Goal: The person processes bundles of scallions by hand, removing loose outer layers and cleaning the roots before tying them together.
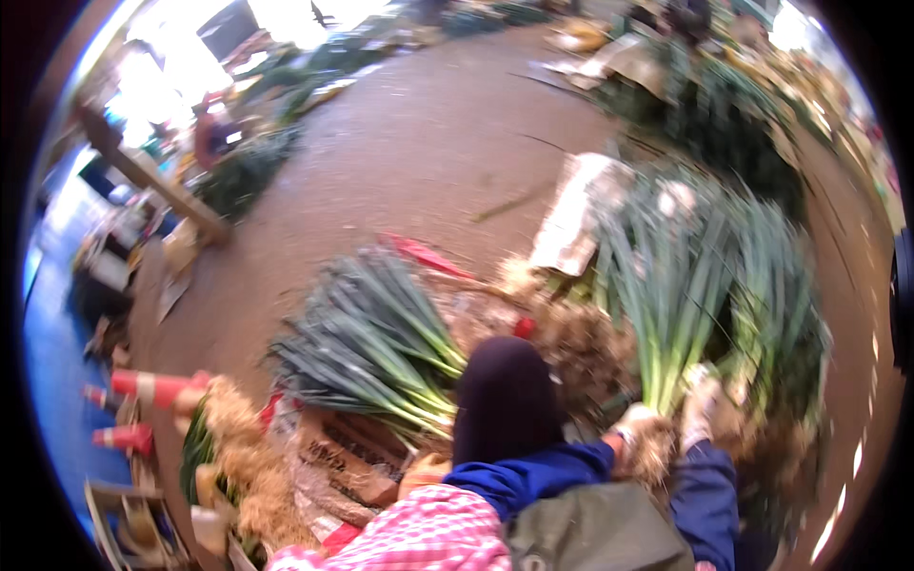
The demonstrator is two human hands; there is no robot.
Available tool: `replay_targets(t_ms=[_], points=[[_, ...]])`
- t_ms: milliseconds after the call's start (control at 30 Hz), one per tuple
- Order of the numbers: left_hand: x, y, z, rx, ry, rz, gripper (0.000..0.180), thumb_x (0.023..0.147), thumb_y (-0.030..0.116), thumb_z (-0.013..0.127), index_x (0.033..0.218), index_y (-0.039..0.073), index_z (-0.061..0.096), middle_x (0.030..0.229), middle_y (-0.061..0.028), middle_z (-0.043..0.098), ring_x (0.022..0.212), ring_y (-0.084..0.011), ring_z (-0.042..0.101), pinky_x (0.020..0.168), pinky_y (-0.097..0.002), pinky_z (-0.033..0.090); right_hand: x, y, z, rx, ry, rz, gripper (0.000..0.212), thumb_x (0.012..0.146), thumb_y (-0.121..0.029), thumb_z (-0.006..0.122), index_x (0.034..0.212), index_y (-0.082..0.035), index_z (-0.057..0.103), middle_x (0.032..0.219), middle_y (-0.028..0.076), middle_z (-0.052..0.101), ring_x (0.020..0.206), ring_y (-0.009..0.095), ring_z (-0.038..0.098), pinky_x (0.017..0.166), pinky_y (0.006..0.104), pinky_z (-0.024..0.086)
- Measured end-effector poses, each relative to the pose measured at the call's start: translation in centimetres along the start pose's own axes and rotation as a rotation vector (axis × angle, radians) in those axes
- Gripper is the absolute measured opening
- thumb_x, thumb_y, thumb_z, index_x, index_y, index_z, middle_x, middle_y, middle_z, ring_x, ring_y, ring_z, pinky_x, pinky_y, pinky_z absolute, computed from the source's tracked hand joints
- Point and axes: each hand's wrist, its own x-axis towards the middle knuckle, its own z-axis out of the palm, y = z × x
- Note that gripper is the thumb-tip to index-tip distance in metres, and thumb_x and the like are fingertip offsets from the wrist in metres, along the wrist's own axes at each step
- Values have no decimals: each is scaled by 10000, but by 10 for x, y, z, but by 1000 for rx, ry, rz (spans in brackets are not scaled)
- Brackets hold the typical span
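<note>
Both hands wear pale gloves and are at the right, low on a bundle of long green onions point(662, 285). My left hand point(635, 421) is closed around the white lower stalks, just above a tuft of straw-coloured roots point(654, 452). Against the right side of the same stalks, my right hand point(702, 400) looks closed too, though blur softens its fingers. The leaves fan upward and away from me. More green onions point(762, 295) lie close by on the right. Left of my dark knee point(506, 395) rests another pile of green onions point(367, 333).
A printed cardboard piece point(347, 457) and a root heap point(257, 466) are at the lower left. Red-and-white cones point(157, 383) lie beside a blue floor strip point(62, 381). A pale sack point(581, 214) sits beyond the bundle. More green onions point(733, 124) line the far right.
</note>
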Motion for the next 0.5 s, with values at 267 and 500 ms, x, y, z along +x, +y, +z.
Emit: replay_targets(t_ms=[267, 500], points=[[-13, 20, 4, -226, -55, -122, 134, 817, 87, 593, 845, -44, 600, 676, -123, 619, 544, -229, 618, 495, -358, 533, -77, -65, -27, 469, -306, 351, 296, 953, -295, 534, 1045, -40, 654, 870, -2, 674, 537, 24, 504, 421, 158, 343], [-14, 5, 2, -422, -273, -168, 197, 875, 132, 568, 1022, 5, 600, 805, -86, 657, 679, -207, 638, 647, -332, 550, -103, -75, -50, 538, -468, 524, 237, 924, -257, 584, 995, -55, 686, 719, -39, 614, 516, 32, 498, 411, 176, 336]])
